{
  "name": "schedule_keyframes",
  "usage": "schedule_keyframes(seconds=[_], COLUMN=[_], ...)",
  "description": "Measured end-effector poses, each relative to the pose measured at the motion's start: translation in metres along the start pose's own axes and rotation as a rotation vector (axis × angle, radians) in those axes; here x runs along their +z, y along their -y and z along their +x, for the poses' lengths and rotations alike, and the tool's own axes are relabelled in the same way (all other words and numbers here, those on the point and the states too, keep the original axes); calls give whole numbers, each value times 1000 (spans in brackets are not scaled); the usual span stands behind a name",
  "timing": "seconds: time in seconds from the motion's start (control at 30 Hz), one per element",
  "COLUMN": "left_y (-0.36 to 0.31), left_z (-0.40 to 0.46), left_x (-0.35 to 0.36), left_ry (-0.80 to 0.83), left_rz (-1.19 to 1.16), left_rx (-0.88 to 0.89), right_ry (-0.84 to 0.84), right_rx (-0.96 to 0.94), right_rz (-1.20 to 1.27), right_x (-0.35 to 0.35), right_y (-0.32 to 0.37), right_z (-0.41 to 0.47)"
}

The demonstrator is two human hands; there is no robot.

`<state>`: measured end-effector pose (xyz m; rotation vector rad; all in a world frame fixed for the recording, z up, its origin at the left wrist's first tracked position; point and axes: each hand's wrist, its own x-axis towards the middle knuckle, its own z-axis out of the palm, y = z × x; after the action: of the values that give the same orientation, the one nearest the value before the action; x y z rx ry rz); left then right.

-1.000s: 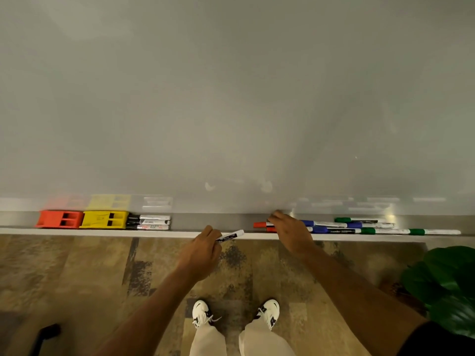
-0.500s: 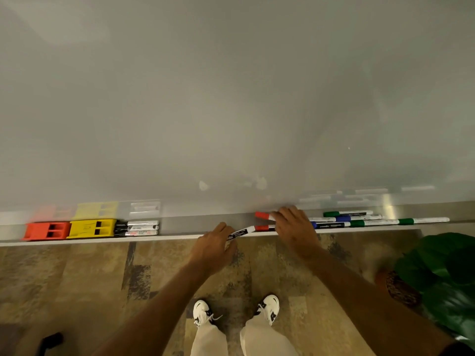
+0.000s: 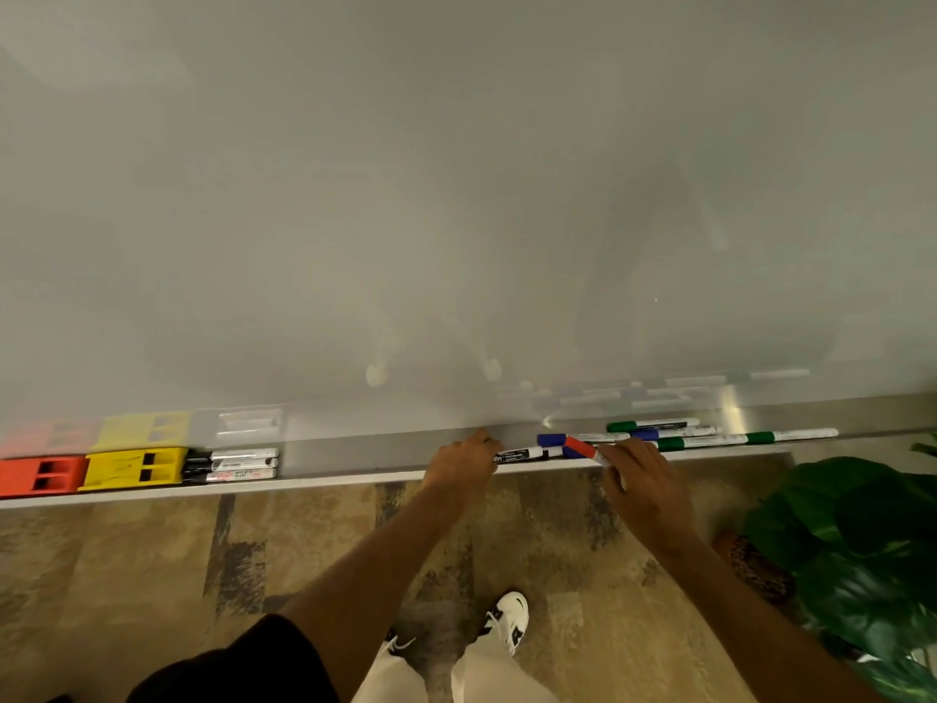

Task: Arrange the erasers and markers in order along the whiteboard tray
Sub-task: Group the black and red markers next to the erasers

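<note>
Tray (image 3: 355, 451) holding erasers (image 3: 86, 471), black markers (image 3: 230, 465), coloured markers (image 3: 699, 436), left hand (image 3: 459, 466) fingers clamped on black marker (image 3: 522, 455), right hand (image 3: 641, 482) fingers pinching red marker (image 3: 580, 446)

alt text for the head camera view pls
A person's left hand holds a black-capped white marker and the right hand a red-capped marker at a long metal whiteboard tray. Far left sit an orange eraser, a yellow eraser and three black markers.
</note>
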<state>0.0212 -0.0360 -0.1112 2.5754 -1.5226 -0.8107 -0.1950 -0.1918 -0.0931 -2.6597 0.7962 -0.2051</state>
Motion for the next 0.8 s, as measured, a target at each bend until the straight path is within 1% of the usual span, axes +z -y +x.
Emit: schedule_keyframes(seconds=[0.13, 0.23, 0.33, 0.43, 0.53, 0.63, 0.8], left_y=[14, 39, 82, 139, 193, 239, 298], left_z=[-11, -33, -68, -110, -151, -184, -216], left_x=[-5, -11, -21, -35, -49, -57, -63], left_ry=[-26, -103, -148, -225, -294, -332, -365], left_rz=[-21, -65, -100, -113, -104, -88, -127], left_rx=[-17, -62, -130, -201, -294, -374, -426], right_ry=[6, -38, -100, -135, -100, -30, 75], right_rx=[65, 104, 107, 28, -56, -129, -201], right_rz=[12, 91, 203, 274, 316, 315, 187], right_x=[5, 6, 14, 29, 51, 82, 138], right_y=[12, 33, 63, 103, 148, 196, 266], right_z=[1, 7, 15, 29, 45, 60, 79])
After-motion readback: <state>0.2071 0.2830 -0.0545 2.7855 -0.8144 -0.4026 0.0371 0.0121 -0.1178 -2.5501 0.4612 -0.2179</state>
